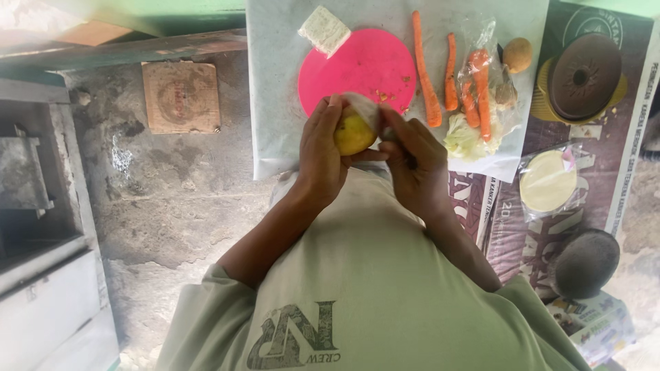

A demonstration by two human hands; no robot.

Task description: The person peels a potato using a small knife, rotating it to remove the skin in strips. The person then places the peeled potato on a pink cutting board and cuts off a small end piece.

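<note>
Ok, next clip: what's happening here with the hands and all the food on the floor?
A person holds a round yellow potato in the left hand, while the right hand works a thin pale strip of peel off it; any tool is hidden. Beyond the hands, on a white sheet, lie a round pink cutting board, a white block, two loose orange carrots and a clear bag of vegetables.

Soft, even daylight; faint shadows; washed-out glare top left; wide-angle stretch at the edges
</note>
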